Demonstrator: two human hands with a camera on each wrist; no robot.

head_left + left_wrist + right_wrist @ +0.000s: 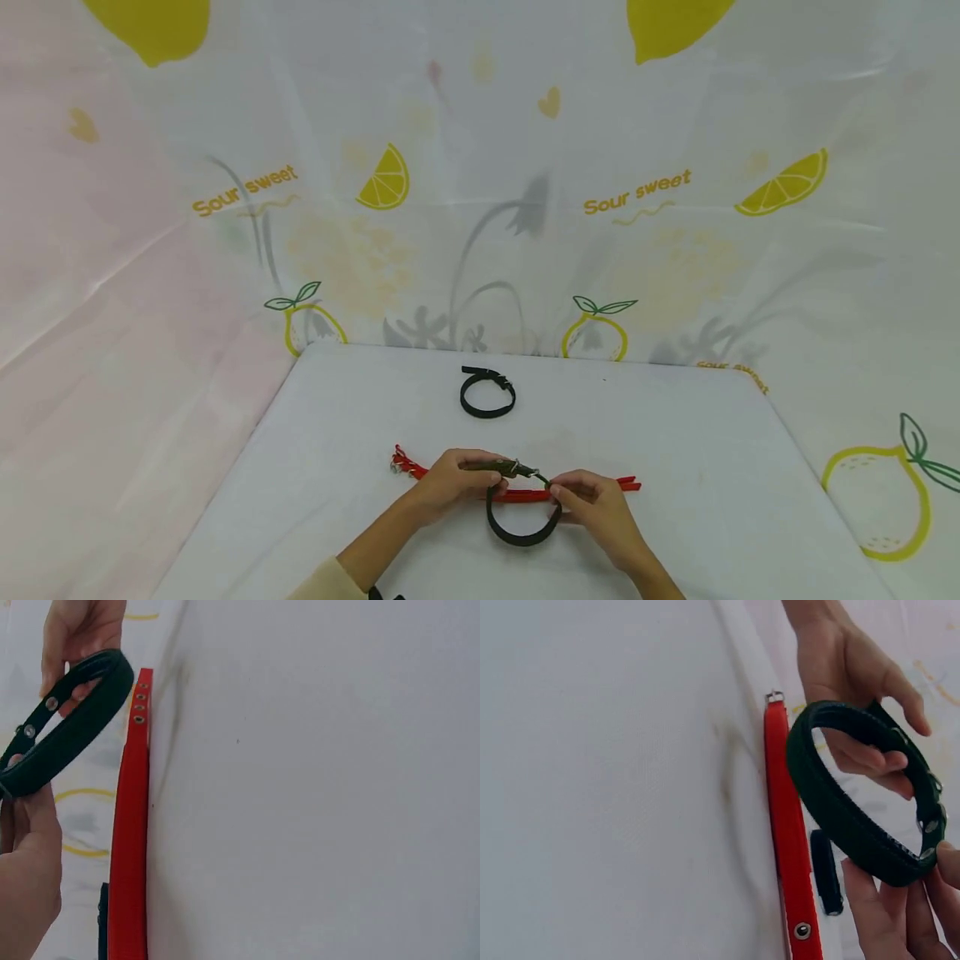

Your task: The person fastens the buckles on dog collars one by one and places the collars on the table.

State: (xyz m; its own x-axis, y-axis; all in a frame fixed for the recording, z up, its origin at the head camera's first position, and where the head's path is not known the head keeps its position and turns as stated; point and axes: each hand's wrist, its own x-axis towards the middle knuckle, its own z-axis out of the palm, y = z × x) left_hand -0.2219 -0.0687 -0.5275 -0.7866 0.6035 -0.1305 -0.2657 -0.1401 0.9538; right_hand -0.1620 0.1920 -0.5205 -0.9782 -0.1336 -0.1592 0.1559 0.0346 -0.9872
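A dark green pet collar, buckled into a loop, is held up between both hands. My left hand grips the strap at its buckle side, thumb in front. On the opposite side, my right hand pinches the strap just past the buckle between thumb and fingers. Metal eyelets show along the collar in the left wrist view. In the right wrist view the loop of the collar stands wide, with my left hand behind it and my right hand below.
Red collars lie stretched out behind the hands, buckles at the left. Farther back, another dark collar lies in a buckled loop. A lemon-printed sheet hangs behind the white table. A dark object shows at the bottom edge.
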